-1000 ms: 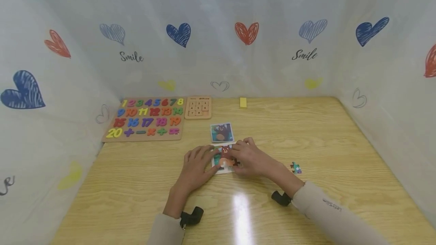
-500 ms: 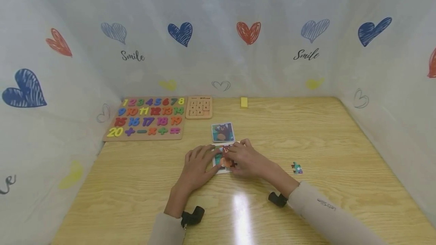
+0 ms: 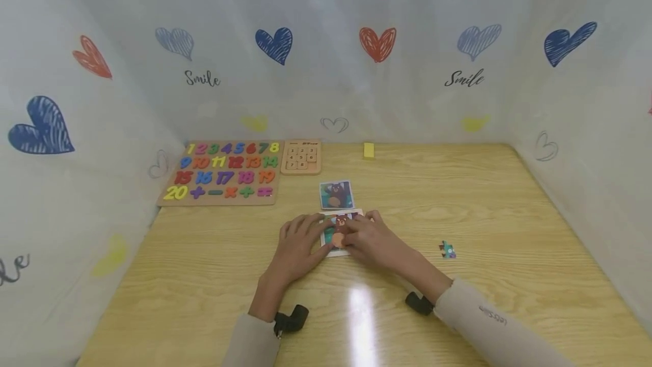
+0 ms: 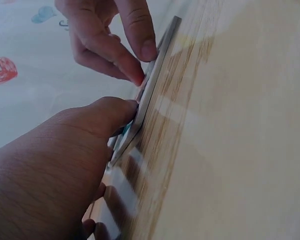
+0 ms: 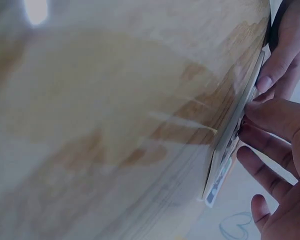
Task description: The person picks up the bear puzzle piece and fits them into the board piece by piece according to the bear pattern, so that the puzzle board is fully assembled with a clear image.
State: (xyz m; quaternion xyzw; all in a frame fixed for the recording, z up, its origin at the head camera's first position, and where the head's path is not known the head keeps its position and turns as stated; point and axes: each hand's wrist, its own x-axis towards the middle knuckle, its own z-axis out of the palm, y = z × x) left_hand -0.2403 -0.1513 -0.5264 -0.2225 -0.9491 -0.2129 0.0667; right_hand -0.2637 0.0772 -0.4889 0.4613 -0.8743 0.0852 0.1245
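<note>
A small bear jigsaw puzzle [image 3: 337, 238] in a pale tray lies flat on the table between the two hands. My left hand [image 3: 294, 252] holds the tray at its left side, thumb at the near edge and fingers toward the far edge; in the left wrist view its thumb [image 4: 112, 112] presses down on it. Over the puzzle's right part, my right hand [image 3: 374, 245] pinches a dark puzzle piece [image 5: 241, 121] between thumb and fingers, against the tray; the fingers mostly cover it. Off to the right lies a loose teal puzzle piece [image 3: 448, 250].
Just beyond the puzzle is a bear picture card [image 3: 336, 195]. A board of coloured numbers [image 3: 219, 173] and a wooden sliding number puzzle [image 3: 301, 157] stand at the back left. A yellow block [image 3: 369, 150] sits near the back edge, before a white heart-printed curtain [image 3: 326, 89].
My right hand has brought the dark piece inward over the puzzle's lower right, and the bear's orange belly now looks fuller. The left hand keeps its hold. The head view has shifted slightly.
</note>
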